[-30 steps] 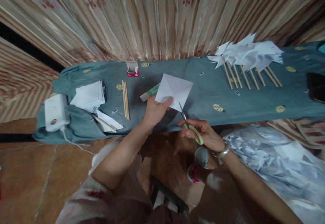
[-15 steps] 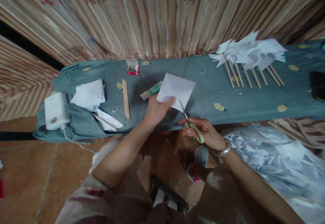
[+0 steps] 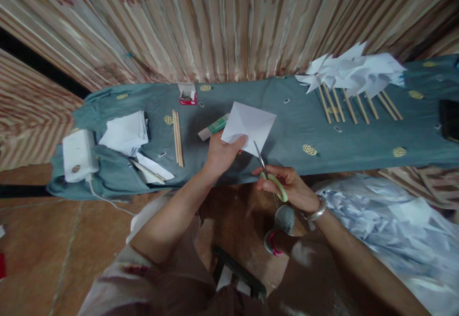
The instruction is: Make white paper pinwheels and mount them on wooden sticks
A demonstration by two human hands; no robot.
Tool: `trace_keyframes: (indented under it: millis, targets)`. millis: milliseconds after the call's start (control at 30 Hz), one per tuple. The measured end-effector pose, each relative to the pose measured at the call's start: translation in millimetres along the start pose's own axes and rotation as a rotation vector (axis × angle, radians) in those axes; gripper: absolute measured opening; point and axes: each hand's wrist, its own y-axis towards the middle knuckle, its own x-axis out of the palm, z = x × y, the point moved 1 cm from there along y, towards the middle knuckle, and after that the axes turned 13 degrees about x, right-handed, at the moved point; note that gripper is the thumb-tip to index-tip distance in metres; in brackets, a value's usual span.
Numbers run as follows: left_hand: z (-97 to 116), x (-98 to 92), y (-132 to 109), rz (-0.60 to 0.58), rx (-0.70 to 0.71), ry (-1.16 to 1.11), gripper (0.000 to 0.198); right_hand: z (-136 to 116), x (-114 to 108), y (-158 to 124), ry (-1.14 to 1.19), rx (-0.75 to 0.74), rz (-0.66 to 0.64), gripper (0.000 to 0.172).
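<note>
My left hand [image 3: 223, 152] pinches a square sheet of white paper [image 3: 253, 124] near its lower left edge, thumb on top. Crease lines run across the sheet. In my right hand [image 3: 287, 184] is a pair of scissors [image 3: 275, 187] with light green handles, fingers closed around the loops. The blades lie at the paper's lower corner, pointing up toward its middle. Partly hidden behind the sheet and my left hand, a green and white box [image 3: 215, 127] rests on the cloth.
On the teal cloth [image 3: 229, 182] lie wooden sticks [image 3: 178, 139], a red box of pins [image 3: 188, 97], a paper stack [image 3: 125, 132] and a white device [image 3: 79, 156] with a cord. Paper pinwheels [image 3: 355, 72] lie back right. A plastic bag of paper pieces [image 3: 387, 220] sits lower right.
</note>
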Motion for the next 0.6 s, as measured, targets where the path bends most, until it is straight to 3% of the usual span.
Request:
trace_keyframes:
  millis: [600]
  targets:
    - [-4.5,-1.3,0.8,0.003,0.014,-0.008,0.02,-8.7,4.2,-1.7,0.092,0.083,0.027,0.05]
